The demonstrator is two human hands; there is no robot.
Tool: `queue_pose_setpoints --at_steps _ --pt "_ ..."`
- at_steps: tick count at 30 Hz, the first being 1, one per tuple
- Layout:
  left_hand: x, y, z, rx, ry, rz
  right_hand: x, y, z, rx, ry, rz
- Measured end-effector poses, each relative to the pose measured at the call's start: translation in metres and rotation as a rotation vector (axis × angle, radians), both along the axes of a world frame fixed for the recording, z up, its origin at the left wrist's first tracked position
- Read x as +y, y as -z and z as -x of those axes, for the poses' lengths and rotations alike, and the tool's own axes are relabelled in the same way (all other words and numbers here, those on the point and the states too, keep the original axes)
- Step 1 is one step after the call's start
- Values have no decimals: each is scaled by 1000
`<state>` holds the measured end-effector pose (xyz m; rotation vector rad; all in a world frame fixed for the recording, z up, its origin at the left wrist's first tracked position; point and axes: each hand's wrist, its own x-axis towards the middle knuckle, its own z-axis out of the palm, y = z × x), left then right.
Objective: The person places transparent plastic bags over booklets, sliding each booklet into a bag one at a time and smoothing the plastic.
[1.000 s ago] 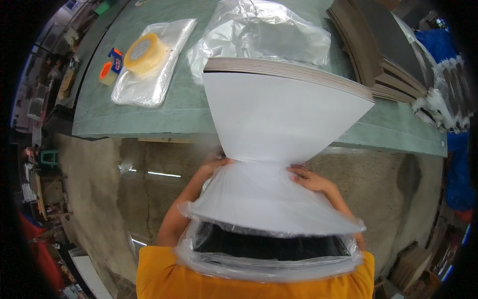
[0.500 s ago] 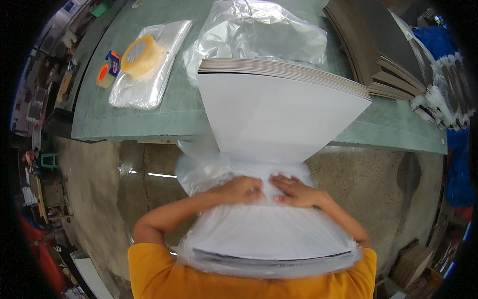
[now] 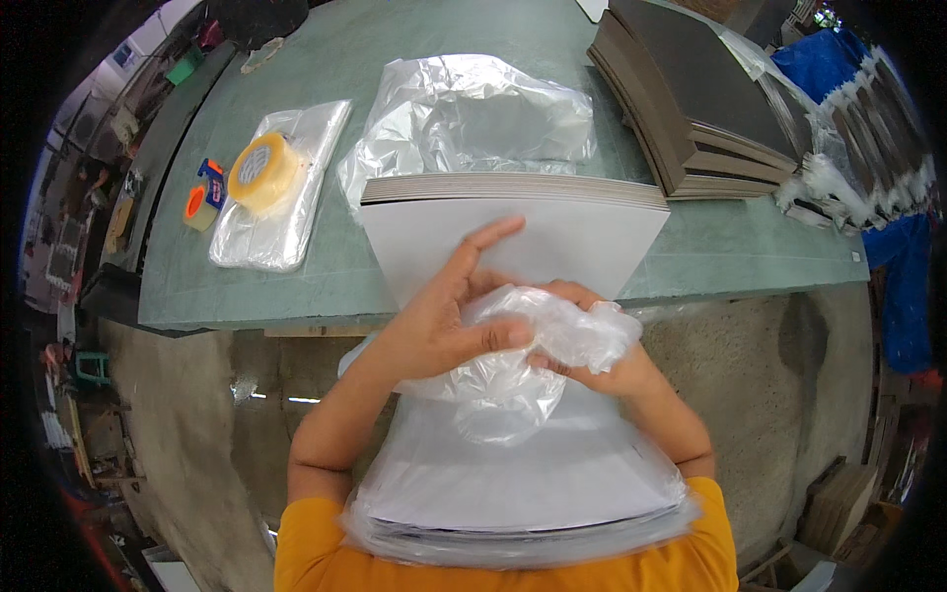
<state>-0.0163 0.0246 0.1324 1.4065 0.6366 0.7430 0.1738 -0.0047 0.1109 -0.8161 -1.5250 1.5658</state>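
A thick stack of white boards [image 3: 513, 247], cut edges showing at the top, leans from the table toward my body. Clear plastic bag film [image 3: 538, 331] wraps its near part and is bunched up over the middle. My right hand [image 3: 617, 370] closes round this bunch, thumb in front and fingers partly hidden behind it. At the bunch's left side, my left hand [image 3: 434, 316] has its index finger stretched out over the white board. Its thumb lies apart against the film; the other fingers are partly hidden.
On the green table [image 3: 247, 306] lie a tape roll [image 3: 261, 178] atop folded plastic bags [image 3: 276, 242], a small tape dispenser [image 3: 204, 197] and a crumpled plastic bag [image 3: 395, 128]. Dark boards [image 3: 691, 89] are stacked at the far right. Below the table edge is concrete floor [image 3: 730, 385].
Both hands rose from the wrapped stack and gathered loose film into a bunch. My left index finger is now stretched out. The white stack's far end sits lower in view.
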Motion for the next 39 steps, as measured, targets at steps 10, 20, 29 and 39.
queue_pose_setpoints --at_steps 10,20,29,39 --pt "6 34 12 137 -360 -42 -22 41 -19 -75 -37 15" --pt "-22 4 -11 419 -243 -428 -16 12 -28 -33 201 242" --pt "-12 24 -31 214 22 -31 -14 13 -32 -38 199 170" --pt "-25 105 84 571 -446 -163 -12 44 -88 753 565 440"
